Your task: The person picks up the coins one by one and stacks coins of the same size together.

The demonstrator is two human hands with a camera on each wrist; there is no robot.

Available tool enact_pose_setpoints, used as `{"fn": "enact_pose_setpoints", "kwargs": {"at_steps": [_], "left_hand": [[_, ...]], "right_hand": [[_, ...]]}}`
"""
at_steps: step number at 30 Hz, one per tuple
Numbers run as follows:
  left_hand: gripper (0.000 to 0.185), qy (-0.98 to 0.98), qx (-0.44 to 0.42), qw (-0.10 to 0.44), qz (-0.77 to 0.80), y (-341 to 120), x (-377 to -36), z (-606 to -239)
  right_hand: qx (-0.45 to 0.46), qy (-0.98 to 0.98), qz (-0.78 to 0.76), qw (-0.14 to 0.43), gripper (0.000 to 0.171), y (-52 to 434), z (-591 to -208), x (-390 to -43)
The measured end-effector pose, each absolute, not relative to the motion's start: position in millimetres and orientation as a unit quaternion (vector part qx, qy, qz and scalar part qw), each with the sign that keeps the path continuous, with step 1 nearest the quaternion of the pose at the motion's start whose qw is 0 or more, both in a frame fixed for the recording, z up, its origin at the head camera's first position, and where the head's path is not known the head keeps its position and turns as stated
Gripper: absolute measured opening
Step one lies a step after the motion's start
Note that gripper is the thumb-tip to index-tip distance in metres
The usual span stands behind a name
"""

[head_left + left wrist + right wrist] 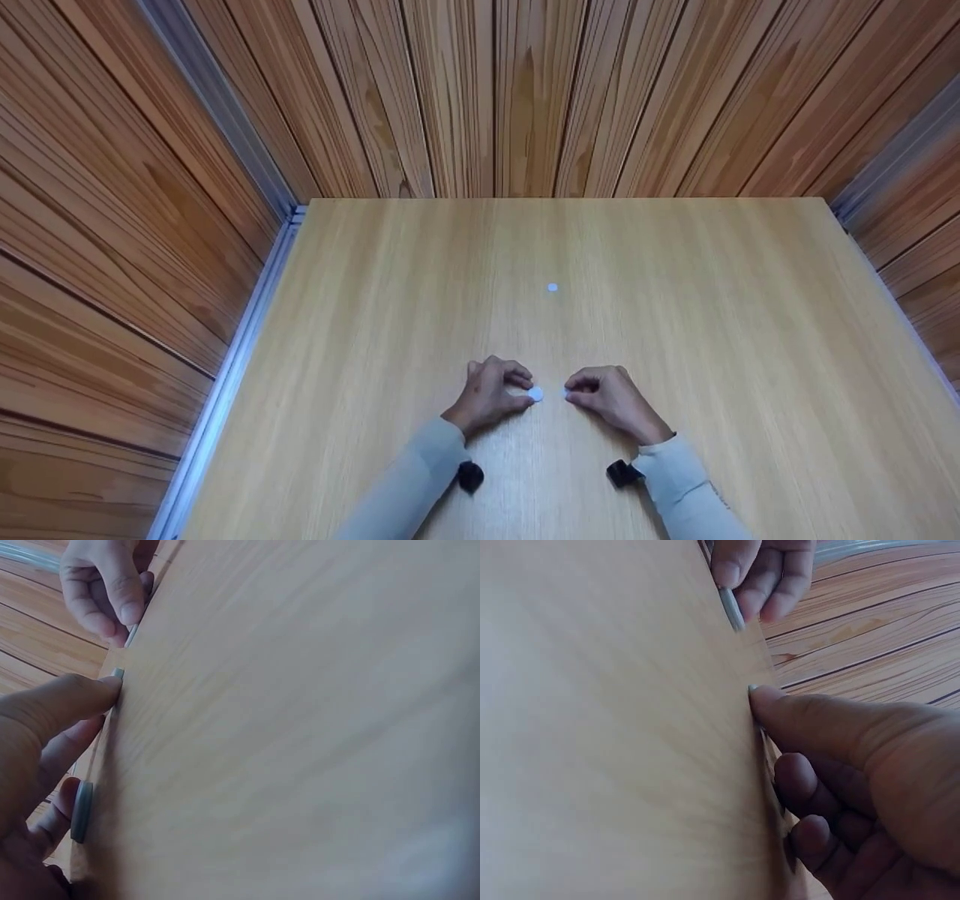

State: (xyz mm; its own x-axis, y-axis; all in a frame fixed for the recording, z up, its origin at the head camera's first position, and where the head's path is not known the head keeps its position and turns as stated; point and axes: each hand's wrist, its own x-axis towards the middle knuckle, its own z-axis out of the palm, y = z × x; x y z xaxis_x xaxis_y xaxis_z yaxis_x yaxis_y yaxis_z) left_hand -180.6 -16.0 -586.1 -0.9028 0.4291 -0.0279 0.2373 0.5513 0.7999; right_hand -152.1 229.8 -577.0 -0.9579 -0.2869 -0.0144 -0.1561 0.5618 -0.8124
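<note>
The left hand (491, 394) lies knuckles up on the wooden table (712, 360), fingers curled, thumb and fingertips pinching a small white disc (535, 394) that rests flat on the surface. Just beside it, the right hand (607, 397) mirrors the pose with its fingers curled in; whether it pinches anything cannot be told from the head view. The disc is round, thin and pale, seen edge-on as grey in the wrist views. A second white disc (553, 287) sits farther out, well apart, near the table's middle.
</note>
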Motion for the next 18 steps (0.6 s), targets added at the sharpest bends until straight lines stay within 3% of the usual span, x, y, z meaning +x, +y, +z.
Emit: {"fn": "enact_pose_setpoints", "kwargs": {"at_steps": [18], "left_hand": [[0.026,0.876,0.2,0.104,0.427,-16.5,-179.7,-586.4]], "right_hand": [[-0.129,0.881,-0.45,0.074,0.005,231.2,-575.1,-146.7]]}}
